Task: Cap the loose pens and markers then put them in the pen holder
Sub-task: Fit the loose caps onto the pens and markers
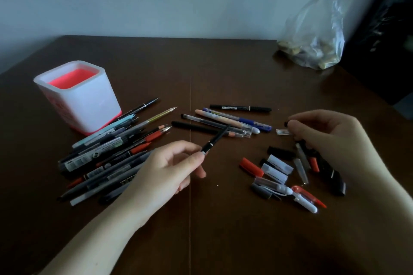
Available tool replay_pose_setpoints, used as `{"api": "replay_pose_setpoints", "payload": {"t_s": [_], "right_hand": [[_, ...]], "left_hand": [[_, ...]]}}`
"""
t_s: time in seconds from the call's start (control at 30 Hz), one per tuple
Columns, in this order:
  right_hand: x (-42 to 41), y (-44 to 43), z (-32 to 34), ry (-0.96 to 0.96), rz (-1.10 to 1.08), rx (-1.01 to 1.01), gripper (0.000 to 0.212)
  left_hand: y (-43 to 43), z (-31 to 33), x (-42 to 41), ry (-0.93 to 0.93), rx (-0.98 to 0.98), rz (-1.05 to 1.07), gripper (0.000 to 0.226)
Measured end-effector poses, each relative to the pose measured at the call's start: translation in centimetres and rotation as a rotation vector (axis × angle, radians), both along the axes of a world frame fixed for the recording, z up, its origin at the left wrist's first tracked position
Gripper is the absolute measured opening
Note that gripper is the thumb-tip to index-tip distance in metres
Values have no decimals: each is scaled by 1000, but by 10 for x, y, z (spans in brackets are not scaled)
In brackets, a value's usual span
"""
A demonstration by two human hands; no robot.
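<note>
My left hand [172, 167] pinches a thin black pen [216, 139] by its lower end, tip pointing up and away. My right hand [330, 136] pinches a small black cap [288, 123] between thumb and fingertips, to the right of the pen and apart from it. A white pen holder [89, 105] with a red inside stands at the back left. A heap of uncapped pens and markers [107, 154] lies in front of it. Several capped pens [225, 123] lie in the middle. Loose caps [279, 169], red, clear, black and white, are scattered under my right hand.
The dark wooden table [201, 69] reaches to a pale wall. A clear plastic bag [315, 35] with small pale lumps sits at the back right corner. A dark object [333, 178] lies at the right of the caps.
</note>
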State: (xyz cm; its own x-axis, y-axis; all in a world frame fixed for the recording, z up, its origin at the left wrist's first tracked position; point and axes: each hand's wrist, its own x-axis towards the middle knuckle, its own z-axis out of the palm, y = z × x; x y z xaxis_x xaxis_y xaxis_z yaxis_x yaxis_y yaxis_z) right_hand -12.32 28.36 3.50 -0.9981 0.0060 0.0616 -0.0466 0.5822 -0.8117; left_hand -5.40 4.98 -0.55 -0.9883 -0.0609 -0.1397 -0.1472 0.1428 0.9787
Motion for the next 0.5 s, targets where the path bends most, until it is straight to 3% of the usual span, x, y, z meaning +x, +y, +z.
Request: {"api": "replay_pose_setpoints", "payload": {"t_s": [0.1, 0.2, 0.37, 0.5], "right_hand": [[-14, 25, -7, -90, -52, 328, 16], [-18, 32, -12, -209, 59, 436, 15], [-16, 22, -15, -172, 240, 411, 7], [-22, 13, -26, -42, 199, 536, 25]], "left_hand": [[4, -8, 2, 170, -320, 9, 10], [11, -12, 5, 294, -585, 21, 13], [19, -17, 7, 325, -636, 5, 19], [17, -20, 5, 336, -637, 28, 19]]}}
